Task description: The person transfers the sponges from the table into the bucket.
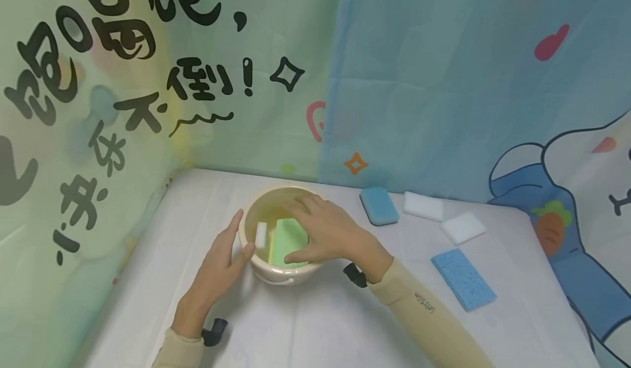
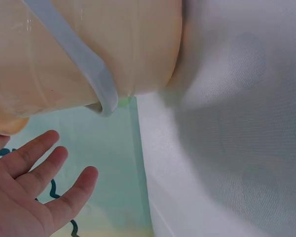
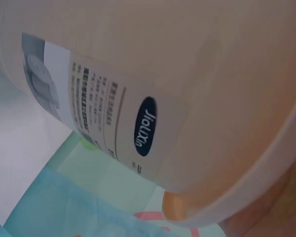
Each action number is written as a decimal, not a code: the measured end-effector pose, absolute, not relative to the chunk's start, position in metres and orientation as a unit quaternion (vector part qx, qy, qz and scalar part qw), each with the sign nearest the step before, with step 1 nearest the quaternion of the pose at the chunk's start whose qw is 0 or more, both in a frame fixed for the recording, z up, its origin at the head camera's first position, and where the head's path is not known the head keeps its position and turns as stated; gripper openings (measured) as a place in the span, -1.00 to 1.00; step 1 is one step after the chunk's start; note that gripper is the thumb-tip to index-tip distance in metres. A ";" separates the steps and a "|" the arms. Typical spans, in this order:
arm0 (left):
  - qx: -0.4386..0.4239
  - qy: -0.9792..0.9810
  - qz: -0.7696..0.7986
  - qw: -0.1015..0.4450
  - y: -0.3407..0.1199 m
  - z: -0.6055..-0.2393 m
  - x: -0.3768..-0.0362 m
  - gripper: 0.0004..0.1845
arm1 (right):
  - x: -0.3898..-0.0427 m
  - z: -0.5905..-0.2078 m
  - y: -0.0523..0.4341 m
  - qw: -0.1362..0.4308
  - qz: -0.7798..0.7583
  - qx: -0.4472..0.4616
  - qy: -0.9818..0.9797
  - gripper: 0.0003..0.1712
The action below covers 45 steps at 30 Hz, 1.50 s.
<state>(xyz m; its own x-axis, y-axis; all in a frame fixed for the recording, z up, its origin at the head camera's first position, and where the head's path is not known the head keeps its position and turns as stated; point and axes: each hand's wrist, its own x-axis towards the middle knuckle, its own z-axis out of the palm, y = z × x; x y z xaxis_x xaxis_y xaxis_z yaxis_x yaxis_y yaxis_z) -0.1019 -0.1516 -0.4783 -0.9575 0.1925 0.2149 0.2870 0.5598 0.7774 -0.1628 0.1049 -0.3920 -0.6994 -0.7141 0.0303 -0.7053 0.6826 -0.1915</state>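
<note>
White sheeting (image 1: 315, 329) covers the work surface, and printed cartoon curtains (image 1: 443, 83) are hung behind and to the side of it. Between the two hands a cream bucket (image 1: 276, 272) is stood on the sheeting. The left hand (image 1: 217, 269) is laid against the bucket's outer wall with its fingers straight; its thumb is hooked over the rim, beside a small white block (image 1: 260, 234) seen just inside. In the left wrist view the fingers (image 2: 34, 173) are seen spread and relaxed beside the bucket wall (image 2: 79, 44), across which a pale handle band (image 2: 84, 59) is slanted. The right hand (image 1: 322, 231) is reached down into the bucket, where a green sponge (image 1: 288, 239) is touched, with the thumb curled at the sponge's near edge; whether it is fully gripped cannot be told. In the right wrist view only the bucket's labelled side (image 3: 138, 123) is shown close up. Beyond the right hand, a blue sponge (image 1: 378, 206) and two white sponge blocks (image 1: 423, 206) (image 1: 463, 228) are laid out, and a flat blue cloth sponge (image 1: 463, 279) is placed well apart on that hand's outer side.
</note>
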 end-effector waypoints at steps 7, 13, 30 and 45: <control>-0.133 -0.883 -0.447 0.052 -0.151 -0.477 -0.101 -0.23 | -0.163 -0.391 0.110 -0.002 -0.094 -0.400 0.912 0.13; -0.134 -0.883 -0.446 0.053 -0.152 -0.478 -0.101 -0.23 | -0.164 -0.386 0.123 -0.017 -0.118 -0.390 0.913 0.05; -0.142 -0.882 -0.447 0.056 -0.152 -0.477 -0.102 -0.22 | -0.156 -0.381 0.180 -0.065 -0.181 -0.342 0.920 -0.03; -0.140 -0.881 -0.448 0.054 -0.151 -0.477 -0.102 -0.22 | -0.139 -0.390 0.241 -0.076 -0.164 -0.275 0.944 -0.11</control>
<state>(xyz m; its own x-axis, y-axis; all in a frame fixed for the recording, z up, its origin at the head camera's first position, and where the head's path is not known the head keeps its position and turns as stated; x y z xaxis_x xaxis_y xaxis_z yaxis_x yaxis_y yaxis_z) -0.1017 -0.1506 -0.4770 -0.9548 0.1993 0.2207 0.2957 0.5588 0.7748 -0.1388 0.2414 -0.3900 -0.8366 -0.4949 0.2347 -0.5452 0.7943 -0.2683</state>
